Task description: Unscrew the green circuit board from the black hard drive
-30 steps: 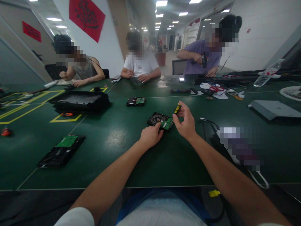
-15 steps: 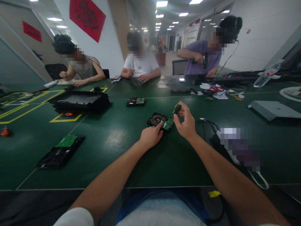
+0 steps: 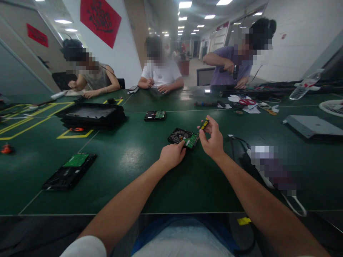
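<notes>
A black hard drive [image 3: 176, 135] with a green circuit board [image 3: 190, 140] lies on the table in front of me. My left hand [image 3: 172, 155] steadies its near edge, the index finger pressing by the board and the other fingers curled. Between the thumb and fingers of my right hand [image 3: 213, 140] is a screwdriver [image 3: 204, 124] with a black and yellow handle. It slants down toward the board's right end; whether its tip sits in a screw is too small to tell.
Another hard drive [image 3: 155, 115] lies beyond, and a larger black unit with a green board [image 3: 70, 171] sits left. Black trays [image 3: 92, 113] stand farther back. At right are a power strip [image 3: 261, 171] and a grey metal box [image 3: 313, 125]. Three people sit across the table.
The screwdriver handle has turned in my right hand, showing more yellow, and my fingers on it have shifted slightly. My left hand and the hard drive stay put.
</notes>
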Available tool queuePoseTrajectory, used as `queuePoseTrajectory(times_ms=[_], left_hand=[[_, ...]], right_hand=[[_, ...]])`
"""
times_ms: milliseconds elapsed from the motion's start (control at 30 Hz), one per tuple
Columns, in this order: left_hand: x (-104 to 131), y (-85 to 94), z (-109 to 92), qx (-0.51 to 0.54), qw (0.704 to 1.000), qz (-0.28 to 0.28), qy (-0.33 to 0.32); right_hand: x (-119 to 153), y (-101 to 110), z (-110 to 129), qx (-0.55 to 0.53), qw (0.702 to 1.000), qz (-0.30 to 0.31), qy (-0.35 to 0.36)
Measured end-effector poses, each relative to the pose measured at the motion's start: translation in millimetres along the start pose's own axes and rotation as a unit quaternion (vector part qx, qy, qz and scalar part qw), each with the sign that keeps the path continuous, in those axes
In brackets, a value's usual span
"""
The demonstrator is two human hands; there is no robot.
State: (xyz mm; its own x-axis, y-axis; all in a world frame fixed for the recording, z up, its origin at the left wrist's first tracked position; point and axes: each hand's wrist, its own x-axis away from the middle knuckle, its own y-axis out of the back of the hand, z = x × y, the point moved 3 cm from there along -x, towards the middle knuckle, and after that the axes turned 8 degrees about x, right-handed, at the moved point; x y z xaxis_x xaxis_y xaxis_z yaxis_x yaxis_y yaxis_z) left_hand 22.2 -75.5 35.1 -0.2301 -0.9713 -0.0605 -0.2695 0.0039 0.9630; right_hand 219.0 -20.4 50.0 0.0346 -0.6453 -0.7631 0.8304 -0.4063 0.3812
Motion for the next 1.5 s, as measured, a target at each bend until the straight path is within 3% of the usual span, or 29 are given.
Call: queuePoseTrajectory(times_ms=[267,533,800,1033,1300,1500], left_hand=[[-0.1,1.3,-1.9,0.005,1.000,-0.006,0.012],[0.2,2.3,-2.3,0.007,1.000,-0.004,0.024],[-0.9,-0.9,-1.6,0.016,0.999,0.000,0.031],[-0.7,0.2,-1.5,0.015,0.999,0.003,0.034],[-0.3,-0.1,-1.7,0.021,0.999,0.006,0.035],[-1.4,-2.6,1.0,0.020,0.999,0.001,0.038]], right_hand=[[-0.2,3.3,0.7,0.049,0.998,-0.027,0.002],[-0.5,2.0,2.8,-0.051,0.999,-0.005,-0.010],[0.0,5.5,-0.5,0.041,0.998,-0.044,-0.007],[0.5,1.9,1.7,-0.034,0.999,-0.013,-0.021],[-0.8,7.1,1.5,0.057,0.997,-0.049,0.001],[-0.8,5.1,3.0,0.000,1.000,-0.020,-0.002]])
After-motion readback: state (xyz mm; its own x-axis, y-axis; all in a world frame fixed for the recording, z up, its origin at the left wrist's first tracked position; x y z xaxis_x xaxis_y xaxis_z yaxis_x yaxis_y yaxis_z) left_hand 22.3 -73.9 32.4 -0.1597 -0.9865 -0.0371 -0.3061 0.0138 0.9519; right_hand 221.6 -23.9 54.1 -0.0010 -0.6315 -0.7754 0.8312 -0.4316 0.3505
